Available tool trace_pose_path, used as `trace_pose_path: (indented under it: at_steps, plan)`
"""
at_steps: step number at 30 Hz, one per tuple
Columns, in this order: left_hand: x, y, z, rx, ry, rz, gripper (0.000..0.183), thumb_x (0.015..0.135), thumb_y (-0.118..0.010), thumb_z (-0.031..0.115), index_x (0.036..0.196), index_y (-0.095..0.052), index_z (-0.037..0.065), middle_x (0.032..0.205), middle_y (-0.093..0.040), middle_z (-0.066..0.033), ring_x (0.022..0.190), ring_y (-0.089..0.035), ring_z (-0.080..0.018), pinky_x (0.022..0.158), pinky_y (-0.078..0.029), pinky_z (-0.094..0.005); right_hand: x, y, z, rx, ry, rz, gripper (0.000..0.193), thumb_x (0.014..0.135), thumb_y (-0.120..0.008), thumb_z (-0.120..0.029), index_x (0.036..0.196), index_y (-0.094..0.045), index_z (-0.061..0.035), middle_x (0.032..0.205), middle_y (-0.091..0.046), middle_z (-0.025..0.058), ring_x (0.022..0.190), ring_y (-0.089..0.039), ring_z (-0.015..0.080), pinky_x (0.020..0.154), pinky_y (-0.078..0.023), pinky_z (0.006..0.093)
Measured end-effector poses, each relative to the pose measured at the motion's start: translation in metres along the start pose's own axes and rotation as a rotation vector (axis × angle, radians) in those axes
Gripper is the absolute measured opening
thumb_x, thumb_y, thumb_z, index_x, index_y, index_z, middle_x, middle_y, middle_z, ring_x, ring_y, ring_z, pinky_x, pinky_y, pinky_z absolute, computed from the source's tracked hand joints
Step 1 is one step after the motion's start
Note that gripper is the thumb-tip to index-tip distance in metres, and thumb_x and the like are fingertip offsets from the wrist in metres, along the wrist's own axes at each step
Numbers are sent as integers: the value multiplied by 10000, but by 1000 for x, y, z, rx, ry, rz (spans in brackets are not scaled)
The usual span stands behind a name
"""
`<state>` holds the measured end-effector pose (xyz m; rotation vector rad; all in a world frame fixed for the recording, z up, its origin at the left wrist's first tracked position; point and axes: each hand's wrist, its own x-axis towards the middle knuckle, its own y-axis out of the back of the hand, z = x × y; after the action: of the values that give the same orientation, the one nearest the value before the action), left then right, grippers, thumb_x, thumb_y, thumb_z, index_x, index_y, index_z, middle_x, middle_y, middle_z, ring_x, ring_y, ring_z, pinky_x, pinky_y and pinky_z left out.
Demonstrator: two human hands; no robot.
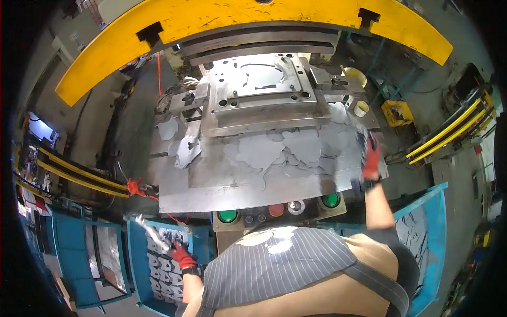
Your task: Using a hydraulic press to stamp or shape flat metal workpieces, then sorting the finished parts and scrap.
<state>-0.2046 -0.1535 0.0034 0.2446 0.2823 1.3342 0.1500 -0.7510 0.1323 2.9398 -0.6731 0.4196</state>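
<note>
My left hand (183,256), in a red glove with dark fingers, is closed around a thin, pale metal piece (152,231), smeared by motion. It holds the piece over a blue bin (133,264) with rows of stamped metal parts (162,274) inside. My right hand (372,158), gloved alike, reaches to the right end of the metal table (232,194). Its blurred fingers are beside flat grey sheet pieces (303,145), and their grip cannot be made out. Behind the table sits a steel die (264,105) with a cut sheet (264,74) lying on top.
A yellow press beam (253,16) spans above the die. Green buttons (227,215) and a red button (276,210) line the table's front. Another blue bin (437,232) stands at right, a yellow crate (397,113) farther back. Yellow guard bars (84,171) flank the press.
</note>
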Motion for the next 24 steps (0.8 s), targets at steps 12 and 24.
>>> trace_pose_path:
  at_steps: [12,24]
  plan:
    - [-24,-92,10,386,39,-1153,373,892,-441,364,1168,-532,129,969,-594,-93,884,-552,-194,740,-450,-315,-138,96,155,143,-968,-716,476,807,-598,-105,1243,-423,-28,1220,-480,137,1118,-453,230,923,-398,373]
    - [-19,-153,-6,274,345,-1241,320,831,-600,284,1120,-519,173,974,-600,-29,679,-549,-169,496,-406,-302,-151,69,190,-33,-940,-315,531,661,-681,-81,1150,-504,26,1098,-563,149,996,-528,249,866,-416,362]
